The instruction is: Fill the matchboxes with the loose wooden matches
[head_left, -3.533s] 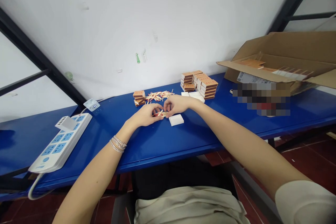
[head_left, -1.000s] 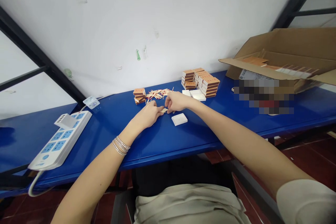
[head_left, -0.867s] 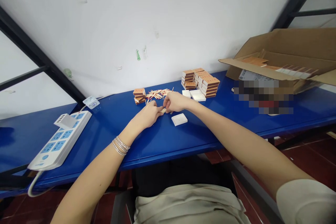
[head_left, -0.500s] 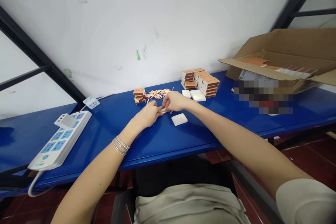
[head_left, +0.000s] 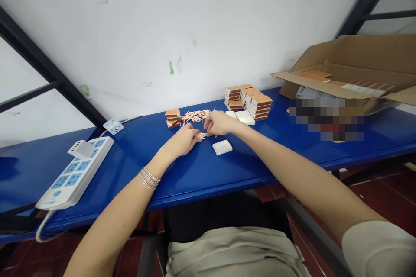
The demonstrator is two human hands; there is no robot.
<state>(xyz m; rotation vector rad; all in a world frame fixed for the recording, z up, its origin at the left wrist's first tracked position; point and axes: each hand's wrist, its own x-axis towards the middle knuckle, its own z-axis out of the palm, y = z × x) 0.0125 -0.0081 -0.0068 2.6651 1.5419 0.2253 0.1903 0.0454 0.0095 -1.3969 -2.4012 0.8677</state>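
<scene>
My left hand [head_left: 184, 139] is closed round a small bundle of matches [head_left: 201, 136], whose ends stick out to the right from its fingertips. Right beside those ends is my right hand [head_left: 217, 123], its fingers bent and pressed together; whether a match is between them is too small to tell. Behind both hands lies a loose heap of matches [head_left: 196, 116] with red heads. A white matchbox tray [head_left: 222, 147] rests on the table just in front of my right hand.
A short stack of matchboxes [head_left: 173, 117] stands left of the heap, and taller matchbox stacks [head_left: 256, 101] stand at the back right beside white trays [head_left: 245, 117]. An open cardboard box [head_left: 354, 60] occupies the right end. A power strip [head_left: 76, 173] lies on the blue table [head_left: 130, 173] at left.
My right hand has drawn slightly up and right, away from my left fingertips. More of the match bundle shows between the hands.
</scene>
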